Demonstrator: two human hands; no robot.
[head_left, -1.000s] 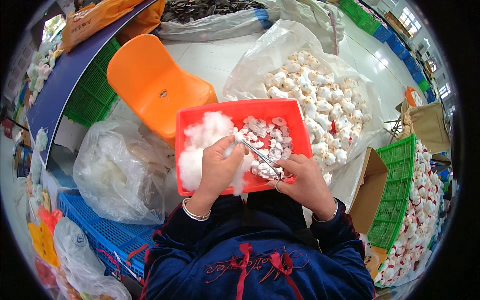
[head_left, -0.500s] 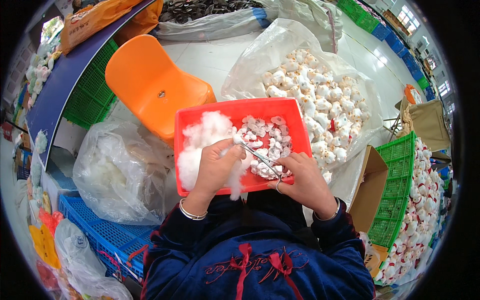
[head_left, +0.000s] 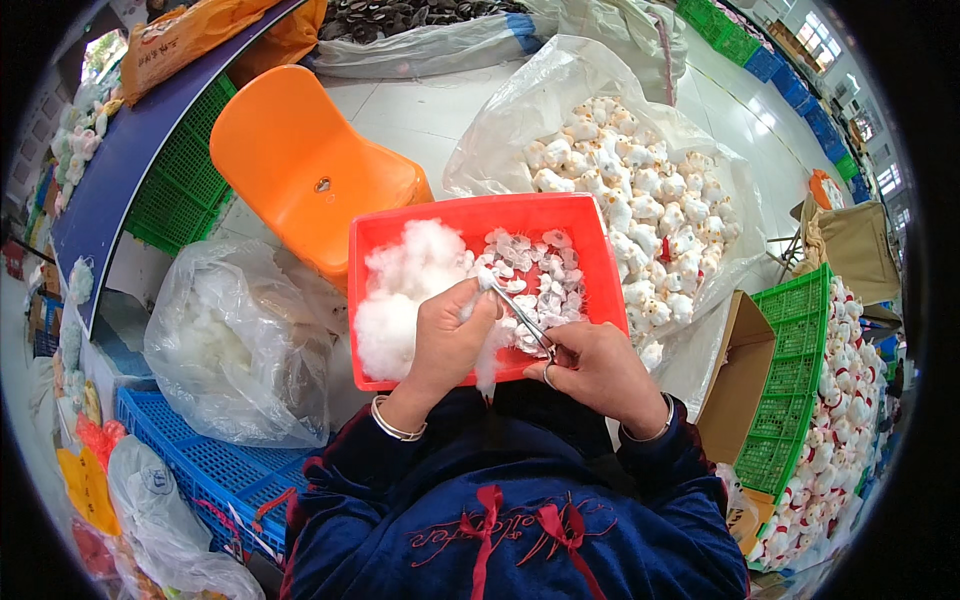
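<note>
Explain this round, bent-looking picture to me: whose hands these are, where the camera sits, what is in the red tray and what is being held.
The camera is worn on a person's head and looks down, so the arms in dark blue sleeves coming in from the bottom are that person's own. The wide lens bends straight edges near the rim; nothing is really curved.

On the lap rests a red tray holding white fluffy stuffing on its left and small clear-wrapped pieces on its right.

The left hand pinches a small white piece with stuffing. The right hand holds slim metal tweezers whose tips reach that piece.

Around: an orange plastic chair, a clear bag of stuffing, a blue crate, a big open bag of small white plush toys, and a green crate with more of them.
</note>
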